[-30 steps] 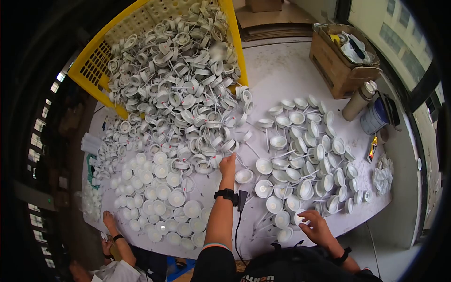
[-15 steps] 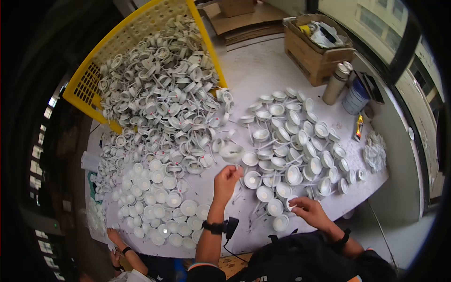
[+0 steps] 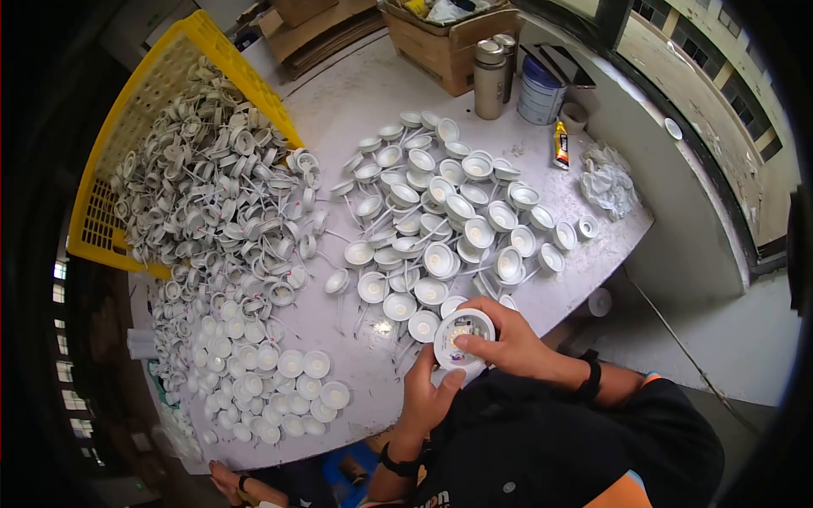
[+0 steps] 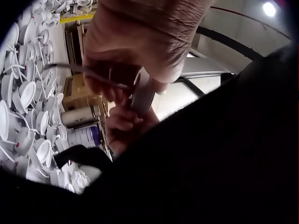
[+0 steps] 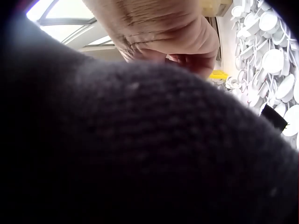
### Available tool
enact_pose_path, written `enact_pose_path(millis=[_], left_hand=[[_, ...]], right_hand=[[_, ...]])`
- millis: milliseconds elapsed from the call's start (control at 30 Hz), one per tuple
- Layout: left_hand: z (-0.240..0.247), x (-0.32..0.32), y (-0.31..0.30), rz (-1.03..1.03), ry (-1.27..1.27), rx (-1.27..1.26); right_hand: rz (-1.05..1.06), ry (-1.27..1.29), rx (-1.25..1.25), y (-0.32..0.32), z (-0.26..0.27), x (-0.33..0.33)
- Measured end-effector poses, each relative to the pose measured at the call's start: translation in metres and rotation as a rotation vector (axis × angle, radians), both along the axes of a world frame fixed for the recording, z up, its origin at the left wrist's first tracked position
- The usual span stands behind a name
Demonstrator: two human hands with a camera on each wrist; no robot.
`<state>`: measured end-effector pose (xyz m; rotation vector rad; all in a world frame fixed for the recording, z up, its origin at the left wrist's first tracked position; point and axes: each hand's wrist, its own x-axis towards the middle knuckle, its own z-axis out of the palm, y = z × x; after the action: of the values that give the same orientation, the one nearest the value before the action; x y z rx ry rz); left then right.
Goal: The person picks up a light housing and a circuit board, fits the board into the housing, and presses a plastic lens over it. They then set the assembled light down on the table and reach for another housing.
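A round white downlight (image 3: 466,321) with a small circuit board inside its rim is held near the table's front edge, close to the body. My right hand (image 3: 518,345) grips it from the right, thumb laid across its open face. From the lower left, my left hand (image 3: 426,400) grips the same rim. In the left wrist view, the downlight (image 4: 143,97) shows edge-on between the left hand (image 4: 140,39) and the right fingers, a cable trailing from it. The right wrist view shows the right hand (image 5: 163,28), with dark cloth hiding most of the work.
Cabled downlights (image 3: 440,258) spread across the table ahead. White round cups (image 3: 292,364) lie to the left. A yellow crate (image 3: 102,203) spills more downlights. Flasks (image 3: 489,80), a blue-and-white tub (image 3: 539,91) and a carton (image 3: 449,51) stand behind. Another person's hand (image 3: 224,478) is lower left.
My left hand has left the pile by the crate, bringing a downlight to the right hand, which now grips it too. The head view has turned toward the right.
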<state>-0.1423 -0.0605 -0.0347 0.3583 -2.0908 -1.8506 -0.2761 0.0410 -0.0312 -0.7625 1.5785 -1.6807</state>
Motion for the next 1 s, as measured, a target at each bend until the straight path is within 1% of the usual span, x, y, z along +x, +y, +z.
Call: enact_pose_path(millis=[33, 67, 133, 167, 200, 267, 300, 333, 400, 433, 500, 533, 600, 633, 667, 733, 767, 833, 867, 933, 1000], left_hand=[[0.002, -0.005, 0.008, 0.073, -0.046, 0.048], [0.004, -0.008, 0.014, 0.146, -0.093, 0.092], [0.001, -0.011, 0.018, 0.151, -0.131, 0.087], [0.0, -0.014, 0.02, 0.162, -0.161, 0.084], [0.002, -0.016, 0.022, 0.153, -0.158, 0.083], [0.008, -0.022, 0.027, 0.166, -0.265, 0.008], [0.009, -0.023, 0.029, 0.164, -0.302, 0.111], [0.007, -0.025, 0.03, 0.129, -0.295, 0.122], [0.002, -0.034, 0.032, 0.17, -0.309, 0.251], [0.0, -0.039, 0.033, 0.157, -0.29, 0.278], [-0.006, -0.049, 0.037, 0.117, -0.289, 0.291], [-0.008, -0.051, 0.039, 0.106, -0.312, 0.301], [-0.01, -0.055, 0.04, 0.131, -0.277, 0.35], [-0.006, -0.054, 0.037, 0.131, -0.272, 0.391], [-0.004, -0.053, 0.035, 0.13, -0.271, 0.428], [-0.01, -0.051, 0.034, 0.139, -0.264, 0.42], [-0.013, -0.05, 0.035, 0.16, -0.266, 0.43], [-0.015, -0.052, 0.037, 0.174, -0.275, 0.444], [-0.015, -0.053, 0.038, 0.187, -0.29, 0.438], [-0.014, -0.055, 0.039, 0.196, -0.311, 0.435], [-0.012, -0.058, 0.04, 0.198, -0.305, 0.433]], right_hand=[[-0.019, -0.049, 0.061, 0.005, 0.006, -0.003], [-0.027, -0.059, 0.061, 0.009, 0.01, -0.008], [0.124, -0.286, 0.149, 0.014, 0.016, -0.021], [0.223, -0.353, 0.191, 0.017, 0.013, -0.026], [0.214, -0.351, 0.189, 0.019, 0.009, -0.028], [0.246, -0.413, 0.157, 0.022, 0.002, -0.03], [0.246, -0.389, 0.209, 0.024, 0.007, -0.033], [0.229, -0.347, 0.186, 0.027, 0.009, -0.036], [0.19, -0.245, 0.167, 0.03, 0.003, -0.042], [0.165, -0.232, 0.175, 0.035, -0.002, -0.045], [0.177, -0.174, 0.087, 0.042, -0.013, -0.058], [0.165, -0.163, 0.091, 0.049, -0.018, -0.07], [-0.072, -0.484, 0.009, 0.075, -0.033, -0.102], [-0.265, -0.238, 0.018, 0.087, -0.062, -0.124], [-0.458, 0.037, 0.12, 0.098, -0.086, -0.145], [-0.509, 0.546, 0.548, 0.134, -0.125, -0.188], [-0.515, 0.543, 0.551, 0.144, -0.138, -0.199], [-0.515, 0.966, 0.867, 0.157, -0.151, -0.213], [-0.517, 0.96, 0.875, 0.161, -0.158, -0.217], [-0.402, 0.86, 0.981, 0.165, -0.164, -0.223], [-0.38, 0.843, 1.016, 0.166, -0.168, -0.227]])
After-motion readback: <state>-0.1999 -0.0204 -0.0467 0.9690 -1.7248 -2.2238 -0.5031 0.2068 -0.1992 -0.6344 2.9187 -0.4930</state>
